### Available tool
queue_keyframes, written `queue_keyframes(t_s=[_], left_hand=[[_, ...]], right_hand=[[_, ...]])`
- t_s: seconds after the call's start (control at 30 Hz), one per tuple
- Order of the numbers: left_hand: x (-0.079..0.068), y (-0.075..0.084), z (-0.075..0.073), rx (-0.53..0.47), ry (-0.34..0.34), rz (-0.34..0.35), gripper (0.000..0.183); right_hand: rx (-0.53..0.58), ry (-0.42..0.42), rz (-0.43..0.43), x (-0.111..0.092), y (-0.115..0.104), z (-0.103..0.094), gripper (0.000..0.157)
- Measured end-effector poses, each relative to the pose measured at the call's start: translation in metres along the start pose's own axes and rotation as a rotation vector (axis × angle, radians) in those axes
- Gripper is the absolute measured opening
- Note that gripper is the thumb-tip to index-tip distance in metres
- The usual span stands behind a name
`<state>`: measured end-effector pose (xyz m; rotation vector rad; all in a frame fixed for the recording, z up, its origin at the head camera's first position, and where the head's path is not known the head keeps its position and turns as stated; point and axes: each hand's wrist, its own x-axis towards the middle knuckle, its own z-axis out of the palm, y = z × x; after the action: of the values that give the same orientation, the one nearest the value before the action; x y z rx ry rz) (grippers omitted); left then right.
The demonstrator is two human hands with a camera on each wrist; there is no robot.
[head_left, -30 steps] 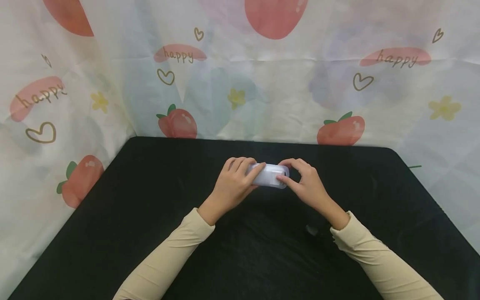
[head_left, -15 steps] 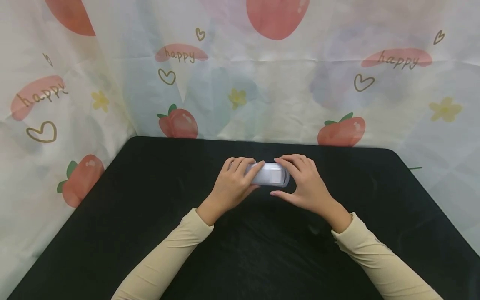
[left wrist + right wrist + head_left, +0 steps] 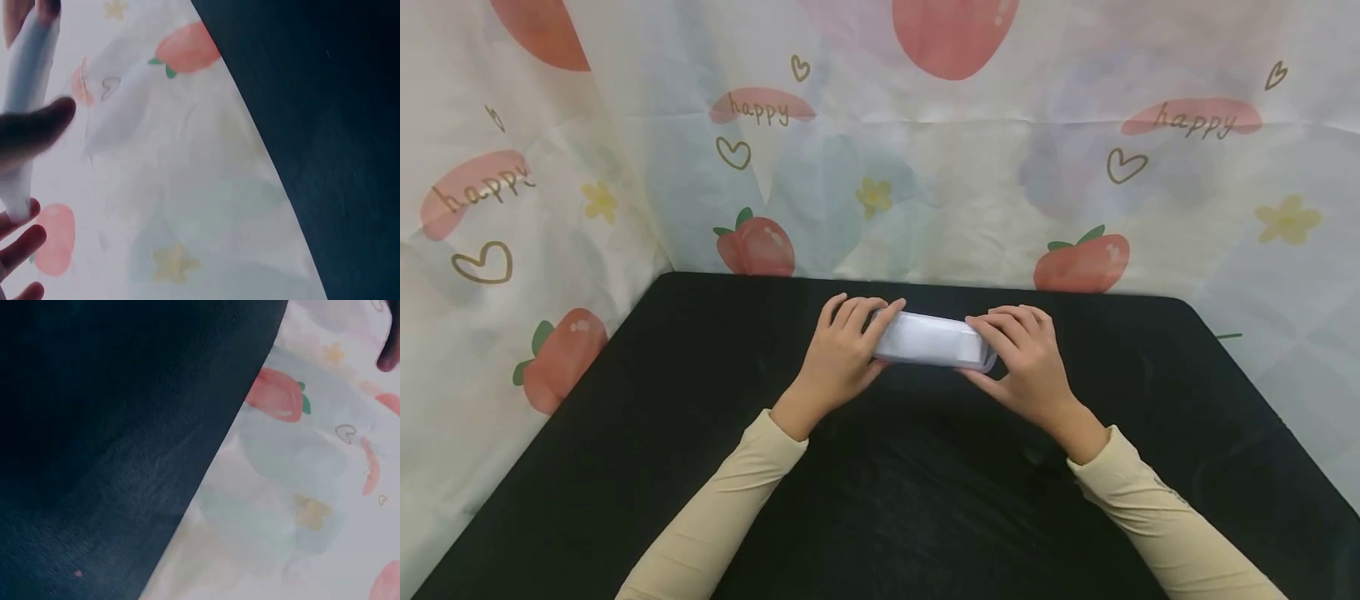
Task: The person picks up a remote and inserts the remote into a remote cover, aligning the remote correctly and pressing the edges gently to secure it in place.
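A white oblong case (image 3: 927, 339) with rounded, translucent edges is held off the black table in the head view, its long side running left to right. Around its left end my left hand (image 3: 842, 350) grips, thumb on the near side and fingers over the far side. My right hand (image 3: 1030, 358) holds the right end in a similar way. In the left wrist view, the case (image 3: 30, 69) appears edge-on behind the left thumb (image 3: 37, 128). Only one fingertip (image 3: 389, 357) shows at the upper right of the right wrist view. The case's underside is hidden.
The black table (image 3: 880, 517) lies beneath both forearms. Pale curtains (image 3: 955, 183) with strawberries, hearts and "happy" lettering hang behind it and at both sides. Beige sleeves (image 3: 722, 492) cover the forearms.
The right thumb has left the case's top face, spread away, then closed against the near side of the right end. The left hand has slid left, exposing more of the case.
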<state>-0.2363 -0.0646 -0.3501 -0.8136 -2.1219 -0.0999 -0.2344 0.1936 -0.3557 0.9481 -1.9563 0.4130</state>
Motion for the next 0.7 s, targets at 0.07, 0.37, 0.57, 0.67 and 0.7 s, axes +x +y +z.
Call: queue_keyframes(t_s=[0.07, 0.37, 0.57, 0.67, 0.7], left_hand=[[-0.002, -0.004, -0.001, 0.002, 0.019, -0.009, 0.071], [0.003, 0.002, 0.003, 0.134, 0.248, 0.198, 0.033], [0.009, 0.007, 0.003, 0.146, 0.213, 0.236, 0.026], [0.008, 0.010, 0.004, 0.114, 0.124, 0.222, 0.033], [0.008, 0.011, 0.004, 0.096, 0.089, 0.214, 0.036]], right_hand=[[0.040, -0.005, 0.047, -0.001, 0.001, -0.001, 0.062], [0.167, -0.068, 0.159, 0.002, -0.001, -0.001, 0.065], [0.226, -0.221, 0.295, 0.005, -0.005, -0.004, 0.044], [0.250, -0.260, 0.413, 0.008, -0.007, -0.006, 0.026], [0.254, -0.265, 0.450, 0.009, -0.008, -0.006, 0.024]])
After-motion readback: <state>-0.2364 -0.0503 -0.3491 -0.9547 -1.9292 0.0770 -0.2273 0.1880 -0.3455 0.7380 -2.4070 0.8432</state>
